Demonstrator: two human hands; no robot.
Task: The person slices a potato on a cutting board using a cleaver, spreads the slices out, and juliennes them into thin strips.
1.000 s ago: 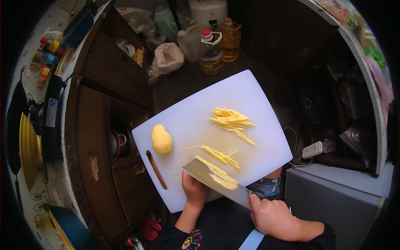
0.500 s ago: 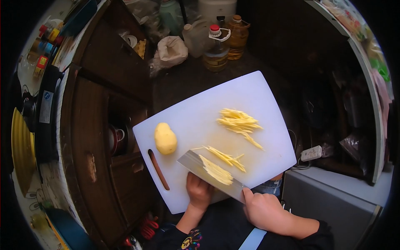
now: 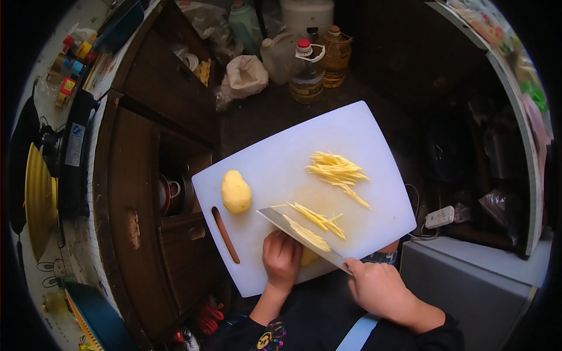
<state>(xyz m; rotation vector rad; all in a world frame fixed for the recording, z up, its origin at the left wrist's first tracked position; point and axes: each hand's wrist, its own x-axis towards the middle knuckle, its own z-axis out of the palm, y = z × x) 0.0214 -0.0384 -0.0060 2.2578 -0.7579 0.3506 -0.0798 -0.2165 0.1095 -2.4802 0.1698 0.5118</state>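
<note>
My right hand [image 3: 380,289] is wrapped round the handle of a kitchen cleaver [image 3: 273,217], whose blade slants over the near part of a white cutting board [image 3: 275,152]. Thin potato strips cling to the blade's upper face. Beside the blade, my left hand [image 3: 281,260] has its fingers curled against a piece of potato [image 3: 308,256], mostly hidden by the hand and cleaver. Just beyond the blade lie a few loose potato strips [image 3: 319,219]. A larger pile of potato strips [image 3: 336,169] rests farther right. One whole peeled potato [image 3: 236,192] sits near the board's handle slot.
Behind the board stand oil bottles [image 3: 306,79] and an open white bag [image 3: 244,76]. Dark wooden cabinets [image 3: 137,193] flank the left. At right are a power strip [image 3: 439,217] and a grey cabinet-like box [image 3: 462,286].
The cleaver has tilted, its blade now turned more edge-on, and the potato piece beneath shows. My right hand has shifted slightly right. The view has moved a little.
</note>
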